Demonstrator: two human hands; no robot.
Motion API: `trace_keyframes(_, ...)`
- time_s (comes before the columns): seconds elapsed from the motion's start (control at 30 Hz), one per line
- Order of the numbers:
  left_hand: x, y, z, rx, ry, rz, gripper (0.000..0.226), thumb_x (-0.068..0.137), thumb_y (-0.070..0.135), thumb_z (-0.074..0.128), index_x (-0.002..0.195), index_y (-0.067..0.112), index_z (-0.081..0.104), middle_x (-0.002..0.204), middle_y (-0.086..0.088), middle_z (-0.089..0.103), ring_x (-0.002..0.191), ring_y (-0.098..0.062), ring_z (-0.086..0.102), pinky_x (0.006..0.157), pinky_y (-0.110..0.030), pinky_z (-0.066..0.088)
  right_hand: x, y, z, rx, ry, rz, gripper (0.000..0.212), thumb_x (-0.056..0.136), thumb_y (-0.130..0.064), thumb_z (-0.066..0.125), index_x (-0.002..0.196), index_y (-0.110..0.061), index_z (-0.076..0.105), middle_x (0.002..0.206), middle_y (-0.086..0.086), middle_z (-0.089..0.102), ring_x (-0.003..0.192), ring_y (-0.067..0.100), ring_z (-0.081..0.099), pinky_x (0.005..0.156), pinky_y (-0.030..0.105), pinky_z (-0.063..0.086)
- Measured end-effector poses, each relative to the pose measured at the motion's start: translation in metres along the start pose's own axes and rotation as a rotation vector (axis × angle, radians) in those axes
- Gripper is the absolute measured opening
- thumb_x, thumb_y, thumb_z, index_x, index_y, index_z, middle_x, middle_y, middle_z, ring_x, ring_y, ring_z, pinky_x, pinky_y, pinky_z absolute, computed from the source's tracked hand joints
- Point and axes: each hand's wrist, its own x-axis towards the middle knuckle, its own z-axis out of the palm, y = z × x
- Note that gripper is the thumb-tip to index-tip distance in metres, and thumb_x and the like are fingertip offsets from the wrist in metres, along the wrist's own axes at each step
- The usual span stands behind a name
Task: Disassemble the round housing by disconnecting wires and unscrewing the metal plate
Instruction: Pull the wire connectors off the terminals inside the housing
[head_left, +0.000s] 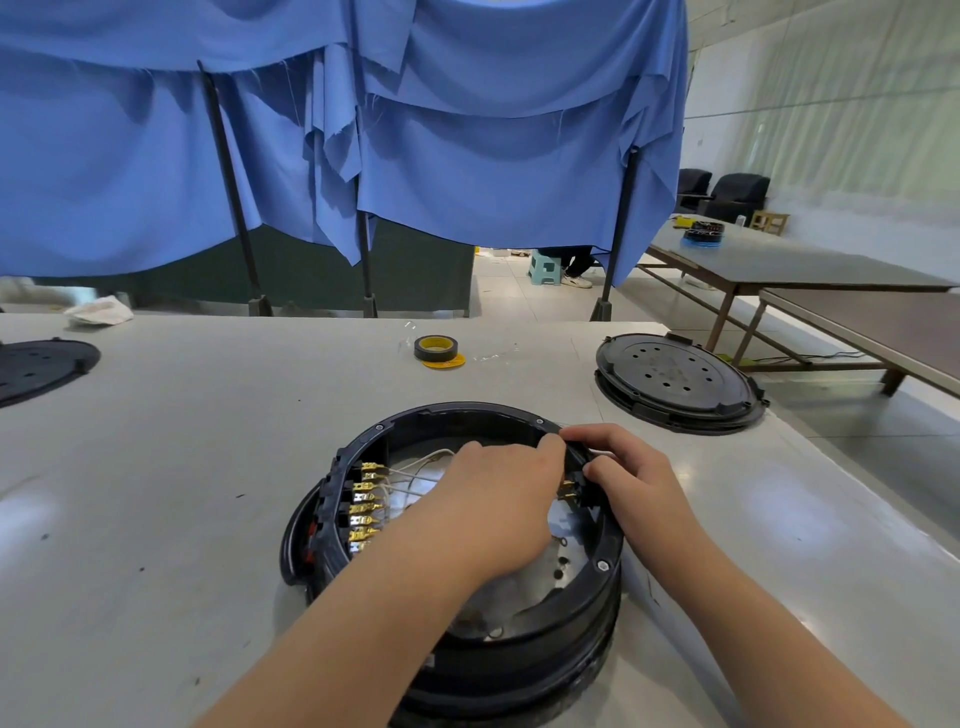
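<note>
- The round housing (467, 649) is sitting open-side up on the near edge of the grey table (182, 441), right below the person, probably so both arms are reaching in without stretching.
- The metal plate (566, 566) is lying flat inside the housing as its floor, with small holes showing by the near right rim; whether its screws are in or out is too small to tell.
- The left hand (498, 499) is reaching across the inside, palm down, its fingertips closing together at the far right of the rim, apparently pinching a connector there; what sits between them is hidden by the hand itself.
- The right hand (634, 478) is curling over the right rim from outside, thumb and fingers gripping the black edge, which looks like bracing the housing so a pull is not dragging it.
- Brass terminals (366, 512) are lining the inner left wall in a column, with thin white wires (415, 470) running from them toward the middle, so the disconnecting seems unfinished.
- Further out, a round black cover (675, 382) is lying to the right, well apart from the housing.
- A roll of tape (436, 348) is sitting near the far middle of the table.
- A blue curtain (337, 130) is hanging beyond the table on dark stands.
</note>
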Motion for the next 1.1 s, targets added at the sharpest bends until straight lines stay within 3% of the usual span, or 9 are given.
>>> trace_keyframes(0.13,-0.003,-0.012,-0.005,0.035,-0.028,-0.055,0.022,0.090,0.014,0.053,0.106,0.019,0.039,0.098,0.000,0.061,0.094,-0.026,0.057,0.079,-0.036,0.035,0.000,0.000,-0.001,-0.001,-0.001,0.027,0.044,0.084,0.012,0.044,0.094,-0.022,0.070,0.083,-0.010,0.073,0.075,0.001,0.066,0.063,0.012,0.049)
trace_keyframes(0.27,-0.001,-0.017,-0.008,-0.027,0.148,-0.051,0.017,0.095,0.013,0.045,0.109,0.022,0.042,0.092,0.002,0.060,0.076,-0.021,0.049,0.072,-0.033,0.033,0.001,-0.001,0.000,-0.013,0.001,0.019,0.043,0.084,0.011,0.044,0.095,-0.021,0.070,0.083,-0.013,0.073,0.075,-0.002,0.065,0.065,0.011,0.050)
trace_keyframes(0.47,0.003,-0.014,-0.010,-0.127,0.215,0.022,0.015,0.103,0.025,0.039,0.115,0.022,0.048,0.092,0.004,0.061,0.079,-0.018,0.052,0.080,-0.034,0.042,-0.004,-0.004,0.001,-0.015,0.005,0.004,0.041,0.086,0.011,0.046,0.094,-0.021,0.070,0.088,-0.008,0.074,0.083,0.005,0.068,0.068,0.015,0.052)
trace_keyframes(0.53,0.002,-0.013,-0.010,-0.170,0.174,0.032,0.017,0.104,0.027,0.040,0.115,0.022,0.051,0.100,0.002,0.065,0.089,-0.019,0.058,0.086,-0.036,0.044,-0.006,-0.005,0.000,-0.034,0.011,-0.045,0.032,0.088,0.006,0.053,0.094,-0.019,0.071,0.090,-0.002,0.073,0.089,0.012,0.068,0.075,0.022,0.054)
trace_keyframes(0.6,0.001,-0.010,-0.010,-0.212,0.147,0.039,0.017,0.103,0.028,0.042,0.114,0.021,0.053,0.101,0.000,0.065,0.093,-0.020,0.058,0.087,-0.036,0.043,-0.008,-0.008,-0.001,-0.084,0.010,-0.106,0.025,0.086,0.002,0.059,0.092,-0.018,0.072,0.098,0.000,0.071,0.098,0.017,0.066,0.090,0.037,0.052)
trace_keyframes(0.7,0.002,-0.010,-0.009,-0.222,0.160,0.041,0.016,0.103,0.028,0.042,0.112,0.021,0.054,0.100,0.001,0.065,0.092,-0.019,0.058,0.084,-0.032,0.041,-0.011,-0.013,0.000,-0.088,-0.005,-0.120,0.020,0.081,0.001,0.066,0.080,-0.017,0.074,0.101,-0.006,0.069,0.100,0.014,0.065,0.095,0.046,0.049)
trace_keyframes(0.97,0.001,-0.013,-0.006,-0.228,0.155,0.036,0.016,0.102,0.028,0.043,0.111,0.022,0.055,0.100,0.003,0.065,0.090,-0.015,0.058,0.080,-0.028,0.041,-0.010,-0.013,0.000,-0.070,0.019,-0.105,0.011,0.084,-0.004,0.067,0.076,-0.010,0.072,0.095,-0.003,0.073,0.094,0.018,0.068,0.091,0.046,0.052)
trace_keyframes(1.1,0.002,-0.014,-0.004,-0.259,0.207,0.055,0.019,0.100,0.033,0.046,0.115,0.023,0.053,0.090,0.010,0.056,0.089,-0.015,0.057,0.080,-0.030,0.043,-0.007,-0.010,-0.001,-0.054,0.044,-0.079,0.010,0.087,-0.001,0.063,0.079,-0.002,0.068,0.091,-0.004,0.073,0.083,0.014,0.070,0.079,0.028,0.057)
